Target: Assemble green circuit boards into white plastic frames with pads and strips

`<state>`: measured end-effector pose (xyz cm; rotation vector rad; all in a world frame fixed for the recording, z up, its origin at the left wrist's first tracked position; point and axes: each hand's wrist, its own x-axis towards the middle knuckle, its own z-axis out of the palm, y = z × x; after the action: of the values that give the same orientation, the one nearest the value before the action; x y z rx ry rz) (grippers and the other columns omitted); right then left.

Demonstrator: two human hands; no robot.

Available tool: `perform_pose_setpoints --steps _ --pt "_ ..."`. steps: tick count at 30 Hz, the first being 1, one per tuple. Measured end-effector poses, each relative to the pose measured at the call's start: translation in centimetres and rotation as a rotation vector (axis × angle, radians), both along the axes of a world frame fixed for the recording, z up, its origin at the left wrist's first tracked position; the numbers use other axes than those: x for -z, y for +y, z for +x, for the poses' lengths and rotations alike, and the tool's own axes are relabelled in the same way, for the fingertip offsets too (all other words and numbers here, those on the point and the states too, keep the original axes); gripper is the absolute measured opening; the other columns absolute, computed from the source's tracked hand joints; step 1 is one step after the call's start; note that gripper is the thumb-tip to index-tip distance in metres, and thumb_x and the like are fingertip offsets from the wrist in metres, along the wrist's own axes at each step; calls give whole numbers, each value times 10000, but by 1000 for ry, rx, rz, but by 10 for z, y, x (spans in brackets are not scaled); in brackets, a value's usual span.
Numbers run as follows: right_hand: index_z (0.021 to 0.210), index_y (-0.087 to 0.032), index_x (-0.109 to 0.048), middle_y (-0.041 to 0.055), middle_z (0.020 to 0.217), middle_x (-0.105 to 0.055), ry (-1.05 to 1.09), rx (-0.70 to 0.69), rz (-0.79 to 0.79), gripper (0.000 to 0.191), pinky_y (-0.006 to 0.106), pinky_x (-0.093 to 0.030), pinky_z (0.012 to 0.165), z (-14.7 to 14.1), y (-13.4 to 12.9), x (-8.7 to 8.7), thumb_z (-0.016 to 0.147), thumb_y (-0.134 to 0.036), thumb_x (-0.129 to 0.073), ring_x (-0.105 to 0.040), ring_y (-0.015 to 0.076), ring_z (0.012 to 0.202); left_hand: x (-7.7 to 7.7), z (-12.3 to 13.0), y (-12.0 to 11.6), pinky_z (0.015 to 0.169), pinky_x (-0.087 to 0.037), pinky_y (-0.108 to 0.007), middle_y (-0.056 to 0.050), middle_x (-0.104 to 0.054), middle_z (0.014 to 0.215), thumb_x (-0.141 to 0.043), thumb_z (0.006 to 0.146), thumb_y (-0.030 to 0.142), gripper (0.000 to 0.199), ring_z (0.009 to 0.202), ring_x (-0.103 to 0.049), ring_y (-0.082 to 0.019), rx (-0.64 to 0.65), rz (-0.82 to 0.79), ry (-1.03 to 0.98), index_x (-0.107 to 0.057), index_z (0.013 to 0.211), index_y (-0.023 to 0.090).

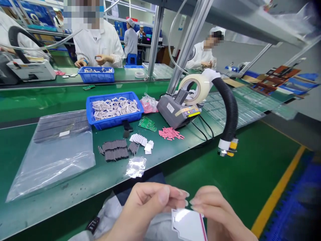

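Observation:
Low in the view, a flat white piece with a notched outline and a red stripe along one edge sits between my hands, over my lap. My right hand is closed on its upper right corner, the fingertips bent together. My left hand is closed in a pinch just above the piece's upper left part. Whatever its fingertips grip, if anything, is too small to make out. On the bench edge ahead lies a shiny clear film stack. Behind it are white small cards and rows of dark strips.
A blue bin of white frames stands behind, near green circuit boards, pink pieces and a grey tape dispenser. A black flexible hose hangs at right. Plastic-bagged sheets lie left. A co-worker sits opposite.

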<state>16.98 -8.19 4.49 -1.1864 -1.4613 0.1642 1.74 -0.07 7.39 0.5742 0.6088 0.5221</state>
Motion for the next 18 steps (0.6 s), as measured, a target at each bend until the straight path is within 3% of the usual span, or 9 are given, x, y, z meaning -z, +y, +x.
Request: perform_pose_setpoints --steps 11,18 --pt "913 -190 -671 74 759 -618 69 48 -38 280 336 -469 548 4 -7 10 821 -451 -628 -569 197 691 1 9 0 741 -531 -223 -7 -764 716 -778 620 469 229 733 -678 -145 10 5 116 -773 688 250" --pt "886 -183 -651 48 720 -615 60 58 -20 295 311 -462 556 13 9 12 813 -468 -637 -563 167 659 24 18 14 867 -519 -237 -19 -768 988 -776 690 342 281 954 -691 -164 -7 -1 21 -739 962 282"
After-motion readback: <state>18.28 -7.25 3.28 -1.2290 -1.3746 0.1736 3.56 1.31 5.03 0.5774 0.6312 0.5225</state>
